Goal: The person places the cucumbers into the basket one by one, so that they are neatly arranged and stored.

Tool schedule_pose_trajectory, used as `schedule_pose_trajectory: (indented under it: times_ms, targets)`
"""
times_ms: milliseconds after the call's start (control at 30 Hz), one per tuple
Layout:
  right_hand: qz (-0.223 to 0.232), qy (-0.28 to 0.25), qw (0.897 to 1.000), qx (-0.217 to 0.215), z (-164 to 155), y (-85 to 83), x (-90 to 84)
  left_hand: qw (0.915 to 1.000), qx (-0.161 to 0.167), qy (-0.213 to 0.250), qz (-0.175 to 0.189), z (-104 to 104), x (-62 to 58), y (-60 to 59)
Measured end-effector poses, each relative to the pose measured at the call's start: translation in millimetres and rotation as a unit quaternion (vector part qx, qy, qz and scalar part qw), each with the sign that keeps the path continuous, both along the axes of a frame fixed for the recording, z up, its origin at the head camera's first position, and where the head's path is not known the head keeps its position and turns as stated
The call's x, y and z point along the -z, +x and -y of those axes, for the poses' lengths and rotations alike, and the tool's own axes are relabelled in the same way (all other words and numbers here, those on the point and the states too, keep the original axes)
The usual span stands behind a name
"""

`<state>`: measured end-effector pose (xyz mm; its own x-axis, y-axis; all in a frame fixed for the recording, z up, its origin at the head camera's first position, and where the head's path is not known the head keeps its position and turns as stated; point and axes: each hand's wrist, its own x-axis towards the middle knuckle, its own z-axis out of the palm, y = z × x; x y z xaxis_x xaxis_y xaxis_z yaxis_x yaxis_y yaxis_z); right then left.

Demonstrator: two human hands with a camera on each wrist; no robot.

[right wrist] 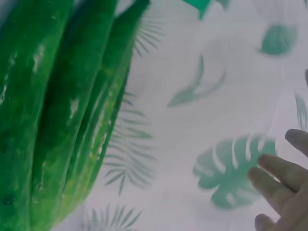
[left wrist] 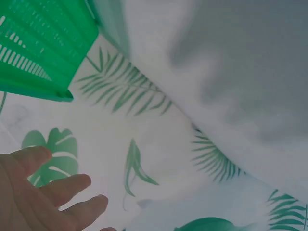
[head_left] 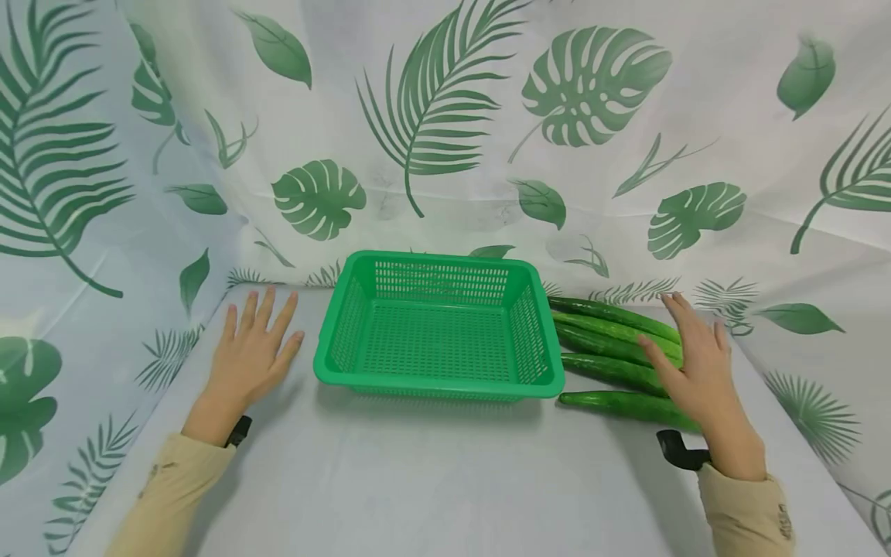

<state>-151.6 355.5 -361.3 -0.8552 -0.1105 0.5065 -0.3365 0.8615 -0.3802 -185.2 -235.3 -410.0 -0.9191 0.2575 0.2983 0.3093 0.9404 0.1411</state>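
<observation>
A green plastic basket [head_left: 438, 391] with slotted walls stands in the middle of the table, and nothing lies in it. To its right are several long green cucumbers [head_left: 612, 370], side by side with their tips toward the basket. My left hand [head_left: 250, 352] is held left of the basket, fingers spread and holding nothing. Over the right part of the cucumbers hovers my right hand [head_left: 699, 371], its fingers extended and apart. In the right wrist view the cucumbers [right wrist: 57, 106] fill the left side, apart from the fingers [right wrist: 276, 187].
The white table [head_left: 431, 480] meets a leaf-printed curtain [head_left: 452, 201] at the back and both sides. A black wrist strap [head_left: 682, 451] shows at the right wrist, another strap [head_left: 239, 431] at the left.
</observation>
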Motion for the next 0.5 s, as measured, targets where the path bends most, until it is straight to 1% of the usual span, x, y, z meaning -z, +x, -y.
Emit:
schedule_pose_trajectory:
  times_ms: [67, 133, 233, 300, 333, 400, 467, 500]
  targets:
    - [-0.002, -0.056, 0.998, 0.012, -9, 3.4, -0.6, 0.9999, 0.002, 0.010, 0.006, -5, -0.8, 2.0]
    - [0.000, -0.100, 0.994, 0.046, -19, 8.3, -0.4, 0.9997, 0.005, 0.019, 0.012, -10, -1.1, 4.1]
    - [0.016, -0.149, 0.983, 0.106, -35, 15.5, 2.4, 0.9994, 0.011, 0.030, 0.016, -18, -1.6, 6.1]
    - [0.028, -0.171, 0.975, 0.138, -47, 18.9, 5.8, 0.9990, 0.017, 0.037, 0.019, -24, -1.2, 6.9]
    - [0.034, -0.183, 0.971, 0.147, -54, 21.0, 8.7, 0.9986, 0.021, 0.044, 0.022, -27, -1.0, 7.4]
    - [0.043, -0.224, 0.961, 0.156, -67, 23.8, 14.8, 0.9977, 0.030, 0.055, 0.027, -32, 0.3, 8.1]
    - [0.057, -0.257, 0.952, 0.157, -81, 27.2, 23.6, 0.9967, 0.040, 0.065, 0.028, -36, 2.4, 8.5]
    - [0.066, -0.281, 0.946, 0.150, -87, 28.5, 28.7, 0.9959, 0.046, 0.072, 0.029, -38, 3.5, 8.7]
